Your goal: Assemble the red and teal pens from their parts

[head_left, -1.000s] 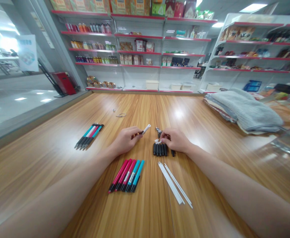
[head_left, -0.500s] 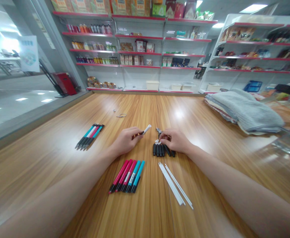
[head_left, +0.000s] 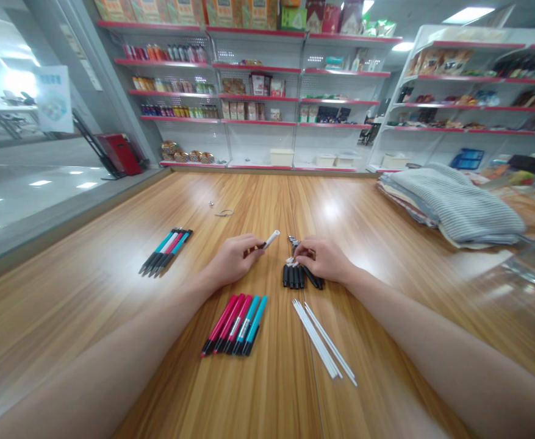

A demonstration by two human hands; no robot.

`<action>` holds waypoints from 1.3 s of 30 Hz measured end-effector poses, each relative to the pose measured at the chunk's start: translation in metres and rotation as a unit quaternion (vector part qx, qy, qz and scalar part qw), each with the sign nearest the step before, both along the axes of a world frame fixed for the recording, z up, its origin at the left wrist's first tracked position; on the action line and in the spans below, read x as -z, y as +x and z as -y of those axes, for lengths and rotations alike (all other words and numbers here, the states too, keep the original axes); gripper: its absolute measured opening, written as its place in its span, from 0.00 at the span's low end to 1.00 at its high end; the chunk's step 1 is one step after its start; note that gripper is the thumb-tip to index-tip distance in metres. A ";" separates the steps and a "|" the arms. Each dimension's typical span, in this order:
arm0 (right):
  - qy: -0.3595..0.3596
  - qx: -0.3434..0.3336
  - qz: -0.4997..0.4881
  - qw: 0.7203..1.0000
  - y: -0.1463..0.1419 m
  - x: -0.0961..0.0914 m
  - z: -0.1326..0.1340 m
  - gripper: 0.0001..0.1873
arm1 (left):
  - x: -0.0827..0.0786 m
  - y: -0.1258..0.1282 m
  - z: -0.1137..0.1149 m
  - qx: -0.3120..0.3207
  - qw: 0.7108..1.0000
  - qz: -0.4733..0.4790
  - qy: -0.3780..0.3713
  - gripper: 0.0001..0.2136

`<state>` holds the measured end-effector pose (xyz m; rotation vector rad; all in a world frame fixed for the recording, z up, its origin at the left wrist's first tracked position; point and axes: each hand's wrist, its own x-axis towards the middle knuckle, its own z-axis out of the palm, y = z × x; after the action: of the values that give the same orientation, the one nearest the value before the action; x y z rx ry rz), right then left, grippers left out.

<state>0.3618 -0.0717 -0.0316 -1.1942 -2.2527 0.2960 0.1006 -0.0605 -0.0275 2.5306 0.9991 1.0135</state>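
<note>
A white barrel (head_left: 272,238) is gripped by the left hand (head_left: 238,259); the hold of the right hand (head_left: 326,259), beside black sleeves (head_left: 293,277), cannot be determined. Left of both, pens (head_left: 165,252) are judged assembled; coloured barrels (head_left: 234,325) and refills (head_left: 316,341), nearer, outstanding.

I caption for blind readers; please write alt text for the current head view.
A person's left hand holds a white tube at a wooden table, and the right hand is at a row of short black tubes. Nearer lie three red tubes, two blue tubes and thin white sticks; pens lie farther left, folded cloth at far right.
</note>
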 end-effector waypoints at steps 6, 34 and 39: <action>0.001 -0.002 0.002 1.000 -0.001 -0.002 0.002 0.04 | 0.000 0.000 0.000 0.003 1.000 -0.001 0.006 0.07; 0.202 -0.013 -0.158 0.966 -0.009 -0.014 0.011 0.10 | 0.002 0.000 0.000 0.018 0.999 -0.043 0.028 0.06; 0.222 -0.014 -0.172 0.960 -0.014 -0.013 0.015 0.07 | 0.003 -0.001 0.000 0.019 0.998 -0.046 0.029 0.06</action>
<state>0.3481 -0.0863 -0.0187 -0.8032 -1.8987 -0.0009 0.1001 -0.0606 -0.0301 2.6553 0.9560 0.9356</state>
